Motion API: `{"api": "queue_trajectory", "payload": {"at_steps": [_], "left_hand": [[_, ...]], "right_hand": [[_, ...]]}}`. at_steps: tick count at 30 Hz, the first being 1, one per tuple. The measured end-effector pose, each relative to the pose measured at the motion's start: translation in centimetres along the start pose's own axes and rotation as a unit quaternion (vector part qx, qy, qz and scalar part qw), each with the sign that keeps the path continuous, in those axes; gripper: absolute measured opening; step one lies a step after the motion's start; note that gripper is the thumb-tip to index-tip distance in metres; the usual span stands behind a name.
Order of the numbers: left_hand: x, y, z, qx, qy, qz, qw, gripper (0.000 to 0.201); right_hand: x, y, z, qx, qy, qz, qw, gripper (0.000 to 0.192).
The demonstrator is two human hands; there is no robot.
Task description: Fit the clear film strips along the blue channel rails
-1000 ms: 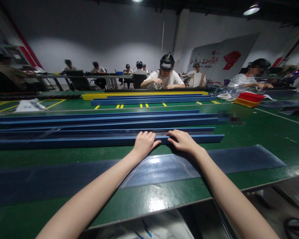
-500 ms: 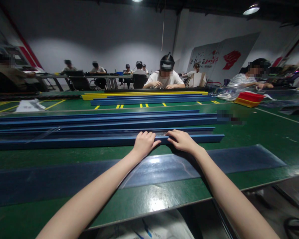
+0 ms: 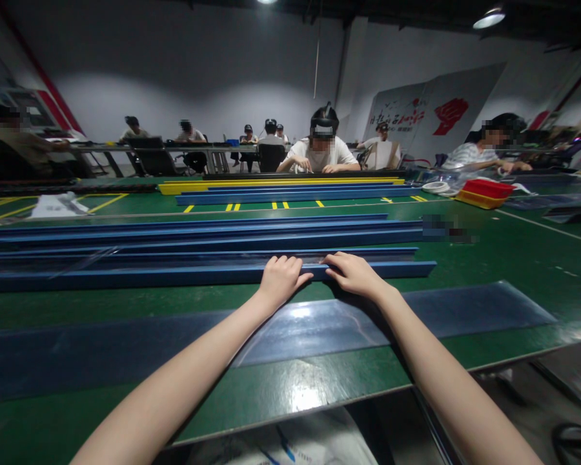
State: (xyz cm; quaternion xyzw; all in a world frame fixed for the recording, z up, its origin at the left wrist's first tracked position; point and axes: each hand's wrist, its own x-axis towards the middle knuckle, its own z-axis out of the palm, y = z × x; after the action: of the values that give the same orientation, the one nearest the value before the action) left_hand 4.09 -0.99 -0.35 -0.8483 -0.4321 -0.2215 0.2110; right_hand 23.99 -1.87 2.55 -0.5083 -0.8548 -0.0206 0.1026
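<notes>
Both hands rest side by side on the nearest blue rail: left hand and right hand, fingers curled over its top edge. The long, straight rail runs along the green table; bare tabletop lies to its right. A dark glossy strip lies nearer

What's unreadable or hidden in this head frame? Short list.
- Left hand and right hand: fingertips curl over the nearest blue rail, so the grip behind its edge is hidden.
- The rail's left end: cut off by the frame edge.
- Patch on the green table right of the rails: blurred out.
- Writing on the white wall sign: too small to read.
- Contents of the red tray: hidden by its wall.
</notes>
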Motion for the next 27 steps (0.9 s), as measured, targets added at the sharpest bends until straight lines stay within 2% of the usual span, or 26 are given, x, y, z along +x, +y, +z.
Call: {"api": "queue_trajectory", "payload": {"at_steps": [9, 27], "left_hand": [[0.0, -0.03, -0.04, 0.001, 0.002, -0.001, 1.0, 0.035], [0.01, 0.01, -0.02, 0.002, 0.003, -0.006, 1.0, 0.036]], "right_hand": [[-0.14, 0.17, 0.06, 0.038, 0.017, -0.011, 0.999, 0.032], [-0.21, 0.15, 0.09, 0.034, 0.019, -0.012, 0.999, 0.035]]}}
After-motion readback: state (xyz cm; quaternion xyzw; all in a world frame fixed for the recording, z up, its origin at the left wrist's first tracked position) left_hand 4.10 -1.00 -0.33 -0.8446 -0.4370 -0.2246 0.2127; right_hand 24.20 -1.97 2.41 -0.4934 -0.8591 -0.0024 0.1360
